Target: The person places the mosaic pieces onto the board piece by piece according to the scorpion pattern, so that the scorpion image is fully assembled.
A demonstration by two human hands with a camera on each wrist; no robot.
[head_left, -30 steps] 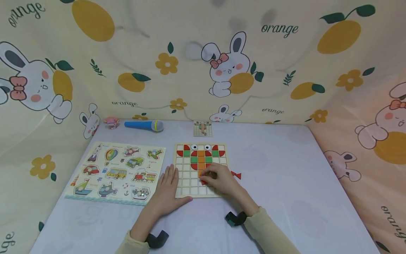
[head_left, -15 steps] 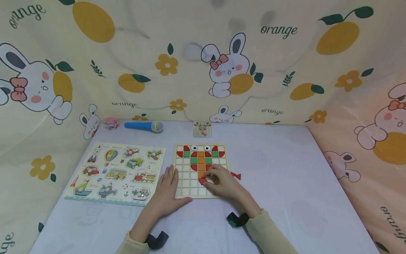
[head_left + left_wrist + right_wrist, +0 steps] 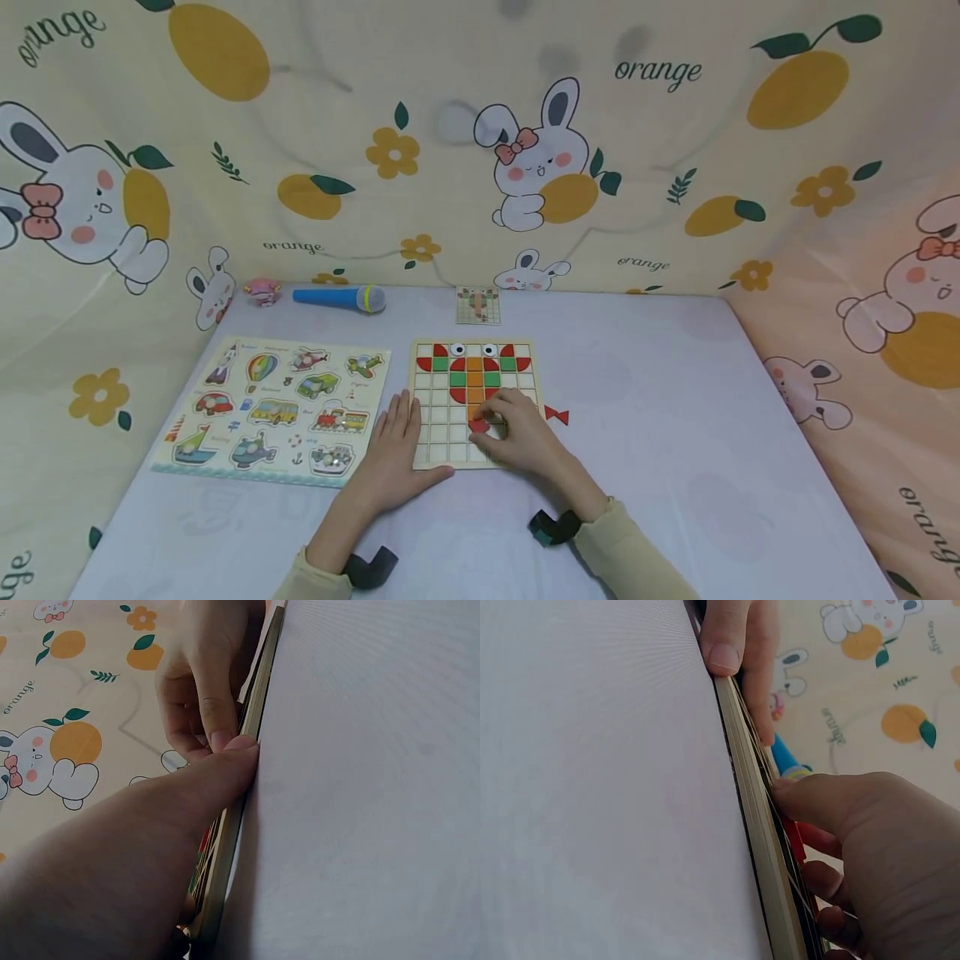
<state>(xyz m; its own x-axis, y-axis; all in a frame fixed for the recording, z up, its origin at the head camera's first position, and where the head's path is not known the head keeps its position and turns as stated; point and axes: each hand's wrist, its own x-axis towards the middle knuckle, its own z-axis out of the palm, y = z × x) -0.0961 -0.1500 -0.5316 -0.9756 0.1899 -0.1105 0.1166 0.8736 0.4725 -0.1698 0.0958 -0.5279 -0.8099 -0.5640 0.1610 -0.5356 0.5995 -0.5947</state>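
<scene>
In the head view, a white-gridded wooden board (image 3: 442, 437) carries red, green and orange tiles and two eye tiles. My left hand (image 3: 393, 450) lies flat along its left side, fingers straight, the thumb on the near edge. In the left wrist view the thumb (image 3: 232, 757) touches that edge. My right hand (image 3: 525, 433) is over the board's lower right, thumb and forefinger bent around a small red tile (image 3: 477, 426) below the orange column (image 3: 474, 392). In the right wrist view, the red tile (image 3: 793, 838) shows between thumb and fingers; its exact contact is partly hidden.
Loose red triangular tiles (image 3: 557, 415) lie right of the board. A vehicle puzzle (image 3: 273, 408) lies to the left. Behind are a small pattern card (image 3: 477, 306), a blue toy microphone (image 3: 337, 298) and a pink toy (image 3: 262, 291). A printed cloth (image 3: 337, 125) encloses the table.
My right thumb and forefinger have spread apart and shifted slightly left around the red tile, which has moved a little up towards the orange column. My left hand stays still.
</scene>
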